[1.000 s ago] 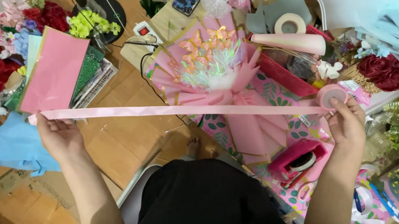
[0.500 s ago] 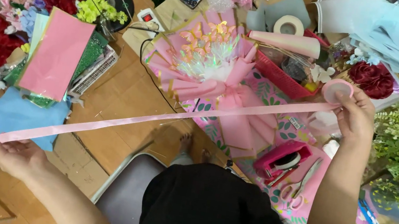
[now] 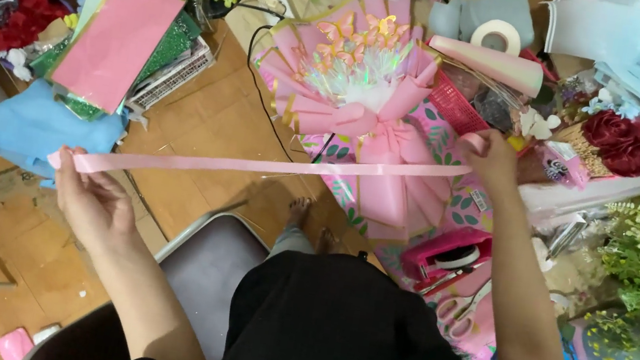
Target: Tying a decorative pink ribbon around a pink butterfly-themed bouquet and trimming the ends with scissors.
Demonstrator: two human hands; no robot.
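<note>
The long pink satin ribbon now runs as one taut strip from the left hand to the right hand; half a second ago its left end sat lower and farther out, near the picture's edge, and a second ago it was pulled nearly level across the work; so the left hand has come back in and up, while the right hand has dropped a little from beside the ribbon roll towards the bouquet; judged from that, the span is being measured or drawn out above the bouquet, and the strip is still uncut.

The ribbon hangs in the air, apart from the wooden surface, crossing just in front of the large pink wrapped bouquet with a pink bow; the left fingers are pinched narrow on the free end; the right fingers are closed on the other end, though whether they also hold the roll I cannot tell.

Counted: one stretched ribbon; one pink bouquet with one big bow; two hands, both the person's own; one stack of pink and green paper sheets to the left; one light blue folded cloth beside it; one pink tape dispenser near the right arm; one pair of scissors below it; one white tape roll at the top; one dark red fabric rose bunch at right.
</note>
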